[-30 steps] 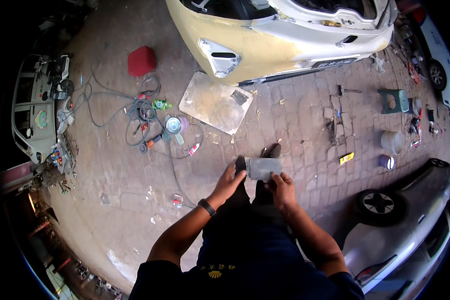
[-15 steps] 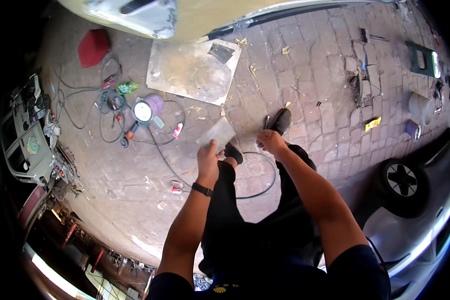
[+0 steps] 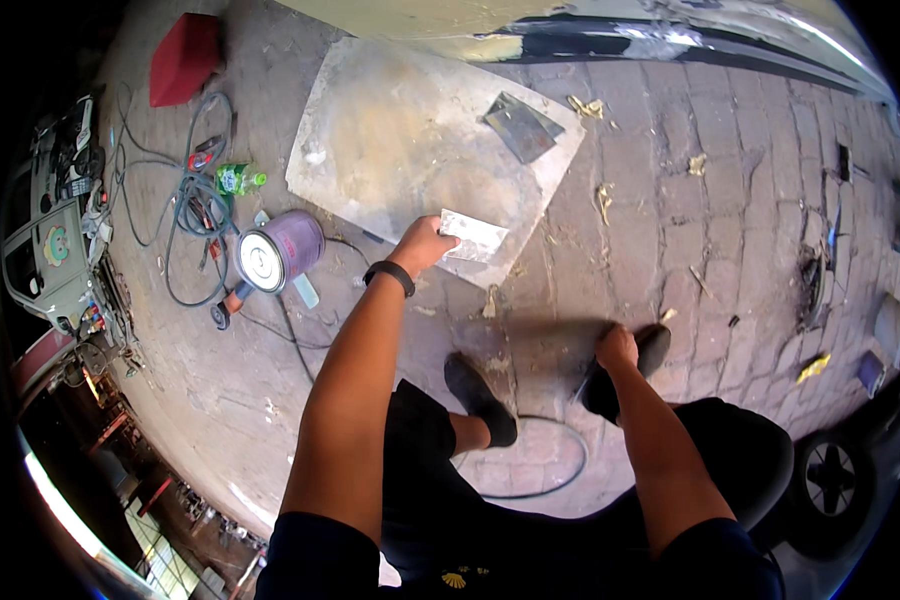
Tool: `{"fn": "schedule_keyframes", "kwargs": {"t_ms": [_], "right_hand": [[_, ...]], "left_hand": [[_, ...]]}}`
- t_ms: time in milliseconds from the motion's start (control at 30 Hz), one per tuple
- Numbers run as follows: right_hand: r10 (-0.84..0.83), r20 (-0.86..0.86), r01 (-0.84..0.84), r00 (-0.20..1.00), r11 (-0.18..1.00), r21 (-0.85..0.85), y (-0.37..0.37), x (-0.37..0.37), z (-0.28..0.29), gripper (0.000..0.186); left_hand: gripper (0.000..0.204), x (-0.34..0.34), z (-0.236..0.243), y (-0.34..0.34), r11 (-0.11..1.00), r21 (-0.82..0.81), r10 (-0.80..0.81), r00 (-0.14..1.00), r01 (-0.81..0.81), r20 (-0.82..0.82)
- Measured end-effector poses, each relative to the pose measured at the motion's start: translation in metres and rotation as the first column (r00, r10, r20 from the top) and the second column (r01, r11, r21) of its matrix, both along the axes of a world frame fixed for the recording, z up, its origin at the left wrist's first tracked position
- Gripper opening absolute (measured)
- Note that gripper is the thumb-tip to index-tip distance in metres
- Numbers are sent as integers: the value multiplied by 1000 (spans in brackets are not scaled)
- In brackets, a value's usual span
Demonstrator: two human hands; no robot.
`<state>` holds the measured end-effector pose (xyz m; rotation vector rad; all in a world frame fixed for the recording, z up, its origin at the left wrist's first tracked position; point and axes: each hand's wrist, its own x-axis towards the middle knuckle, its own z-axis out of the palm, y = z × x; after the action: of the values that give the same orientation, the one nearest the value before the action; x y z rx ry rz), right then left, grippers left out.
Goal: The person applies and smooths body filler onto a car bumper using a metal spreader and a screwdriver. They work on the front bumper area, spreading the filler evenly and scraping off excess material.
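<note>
**Pale flat plate (image 3: 478,238) in left hand (image 3: 425,244), above the near corner of stained board (image 3: 370,130)**

Head view, the only one. Clamped between left thumb and fingers by its left edge, with most of the plate's face free. Seen over the board's near corner; cannot tell from here if touching or just above. Farther to the right, beside the right shoe (image 3: 653,350), the right hand (image 3: 618,348), with fingers curled together; cannot tell whether closed on something, because of a brownish blur just beside it.

Near the far right edge of the board, dark thin sheets (image 3: 523,128), apparently two, overlapping. Left of the board, on the paving (image 3: 670,200), a purple tin (image 3: 297,243) and, beyond it, a green bottle (image 3: 238,180). Along the upper edge, a cream car panel (image 3: 420,20).

Step in hand, as a judgement: holding the plate at the board with the left hand alone. For the next move, probably needed: a steady pinch, a quiet wrist and a controlled angle in case of contact with the board. Also wanted: care with the free corner, perhaps easy to catch on the surface and twist in the fingers.
</note>
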<state>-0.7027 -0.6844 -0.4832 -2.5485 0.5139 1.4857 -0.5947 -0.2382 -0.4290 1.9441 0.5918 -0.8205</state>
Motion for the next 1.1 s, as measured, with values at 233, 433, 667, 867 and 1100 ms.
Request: {"fn": "schedule_keyframes", "kwargs": {"t_ms": [233,433,667,867,1100], "right_hand": [[455,-493,-214,741,857,469,11,121,-16,41],[255,-161,-51,954,661,748,98,279,167,36],[40,339,-281,940,655,702,126,297,300,31],[44,734,-518,678,737,435,147,288,310,36],[129,875,-644,467,728,237,128,307,303,34]], "left_hand": [[46,103,27,28,628,631,-476,866,455,-150],[41,155,79,20,961,261,-29,914,-86,404],[45,152,128,-66,353,-729,870,492,-587,26],[45,159,177,-135,258,-944,844,524,-204,118],[34,175,166,-150,526,-833,779,492,-173,389]]}}
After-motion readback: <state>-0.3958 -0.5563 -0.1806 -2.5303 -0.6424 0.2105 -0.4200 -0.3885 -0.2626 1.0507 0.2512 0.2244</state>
